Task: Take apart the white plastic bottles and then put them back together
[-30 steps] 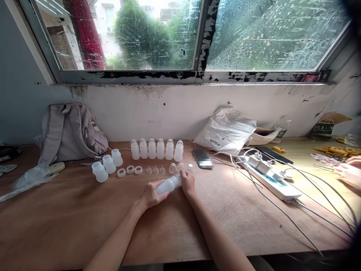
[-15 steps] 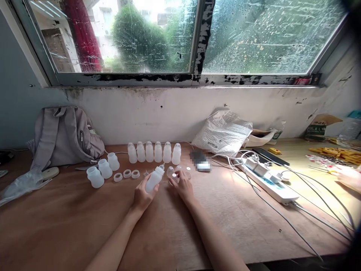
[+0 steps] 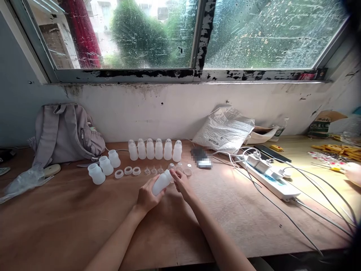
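My left hand (image 3: 146, 196) grips a white plastic bottle (image 3: 160, 183), tilted with its neck toward the right. The fingers of my right hand (image 3: 180, 183) pinch at the bottle's neck end; what they hold there is too small to make out. Just beyond my hands lie clear caps (image 3: 186, 171) and small clear nipples (image 3: 153, 171). A row of several assembled bottles (image 3: 154, 149) stands behind them near the wall. To the left stand three open bottle bodies (image 3: 105, 166) and three white rings (image 3: 128, 171).
A grey backpack (image 3: 66, 131) leans on the wall at left, with a plastic wrapper (image 3: 24, 180) in front. A phone (image 3: 200, 157), white bag (image 3: 224, 128), power strip (image 3: 267, 175) with cables lie right. Another person's hand (image 3: 354, 172) shows at the right edge.
My left hand tipped the bottle upright, then lowered it to a tilt again. My right hand left the neck, reached to the caps, and returned to the bottle's neck.
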The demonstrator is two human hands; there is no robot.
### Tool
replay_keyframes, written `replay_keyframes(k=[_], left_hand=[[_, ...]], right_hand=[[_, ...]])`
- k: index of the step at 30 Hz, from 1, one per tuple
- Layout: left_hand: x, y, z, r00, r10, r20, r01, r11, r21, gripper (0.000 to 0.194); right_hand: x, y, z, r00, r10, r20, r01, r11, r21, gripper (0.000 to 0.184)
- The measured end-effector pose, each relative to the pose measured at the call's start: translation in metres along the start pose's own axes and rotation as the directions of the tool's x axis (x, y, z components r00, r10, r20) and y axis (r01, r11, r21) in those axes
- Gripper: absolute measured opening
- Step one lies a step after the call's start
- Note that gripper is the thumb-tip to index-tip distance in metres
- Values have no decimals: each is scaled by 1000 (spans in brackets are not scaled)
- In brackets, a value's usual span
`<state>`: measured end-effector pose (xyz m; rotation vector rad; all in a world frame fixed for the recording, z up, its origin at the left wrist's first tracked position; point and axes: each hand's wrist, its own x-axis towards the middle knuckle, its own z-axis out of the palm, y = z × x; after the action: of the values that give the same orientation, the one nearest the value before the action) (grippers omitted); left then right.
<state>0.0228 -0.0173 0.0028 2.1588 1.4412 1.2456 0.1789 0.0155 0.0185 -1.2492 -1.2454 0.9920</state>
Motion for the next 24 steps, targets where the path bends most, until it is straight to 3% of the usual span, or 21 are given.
replay_keyframes(k=[5, 11, 13, 17, 19, 21, 24], left_hand=[[-4, 10, -1, 995, 12, 94, -3, 995, -103, 46], [-1, 20, -10, 971, -150, 188, 207, 919, -335, 43], [0, 19, -9, 936, -218, 275, 329, 821, -467, 41], [2, 11, -5, 778, -252, 575, 622, 440, -648, 44], [3, 7, -6, 723, -238, 649, 690, 282, -666, 44], [4, 4, -9, 701, -228, 676, 713, 197, -673, 41], [5, 1, -12, 694, -217, 687, 720, 188, -668, 40]], right_hand=[[0, 3, 1, 999, 26, 41, -26, 1000, -10, 38], [-3, 5, 2, 998, 25, 55, -28, 998, 56, 37], [-5, 2, 2, 996, 15, 82, -22, 996, 91, 36], [-9, -9, 2, 989, -17, 150, -20, 970, 241, 30], [-11, -14, 1, 979, -15, 204, -48, 953, 301, 27], [-11, -17, 0, 965, -18, 262, -70, 944, 323, 36], [-11, -20, -2, 958, -36, 285, -57, 949, 310, 46]])
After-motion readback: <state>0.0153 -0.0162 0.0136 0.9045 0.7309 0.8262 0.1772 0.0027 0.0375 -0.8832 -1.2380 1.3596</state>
